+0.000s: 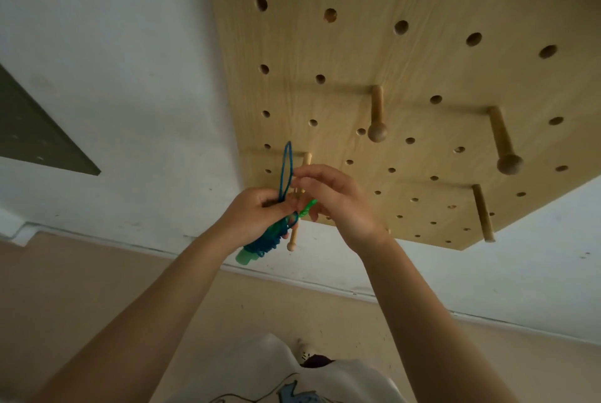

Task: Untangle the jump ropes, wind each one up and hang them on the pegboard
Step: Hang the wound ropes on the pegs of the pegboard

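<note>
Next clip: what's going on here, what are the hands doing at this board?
A person stands at a wooden pegboard on the wall, holding a wound-up blue jump rope with green handles. The left hand grips the bundle, with a rope loop sticking up from it. The right hand pinches at the top of the bundle, close to a small peg. The rope is not yet hanging on any peg.

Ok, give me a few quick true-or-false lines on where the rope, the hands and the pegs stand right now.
1. The left hand grips the wound blue rope. True.
2. A loop of rope sticks up above the left hand. True.
3. The rope already hangs on a peg. False: both hands hold it in front of the pegboard.
4. The handles are red. False: green.
5. The right hand hangs idle. False: its fingers work at the rope.
</note>
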`<action>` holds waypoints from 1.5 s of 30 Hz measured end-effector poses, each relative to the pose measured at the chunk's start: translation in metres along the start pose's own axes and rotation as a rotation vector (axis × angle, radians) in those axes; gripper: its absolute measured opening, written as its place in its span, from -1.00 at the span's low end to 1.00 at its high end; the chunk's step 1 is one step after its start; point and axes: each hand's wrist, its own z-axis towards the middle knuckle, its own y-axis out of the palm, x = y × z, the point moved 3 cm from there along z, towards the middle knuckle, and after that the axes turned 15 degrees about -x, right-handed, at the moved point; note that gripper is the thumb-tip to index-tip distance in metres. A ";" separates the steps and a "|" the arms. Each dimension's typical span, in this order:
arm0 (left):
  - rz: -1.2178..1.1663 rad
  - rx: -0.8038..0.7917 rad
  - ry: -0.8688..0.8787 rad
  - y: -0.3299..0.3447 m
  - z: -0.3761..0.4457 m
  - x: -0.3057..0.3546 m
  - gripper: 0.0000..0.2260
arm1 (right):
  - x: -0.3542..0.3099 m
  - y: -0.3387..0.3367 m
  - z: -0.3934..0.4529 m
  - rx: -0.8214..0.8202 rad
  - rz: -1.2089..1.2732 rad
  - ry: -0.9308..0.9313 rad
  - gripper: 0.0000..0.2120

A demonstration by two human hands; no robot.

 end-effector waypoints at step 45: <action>-0.332 0.408 -0.062 -0.010 0.081 -0.016 -0.77 | 0.059 -0.053 0.063 0.228 -0.107 0.141 -0.83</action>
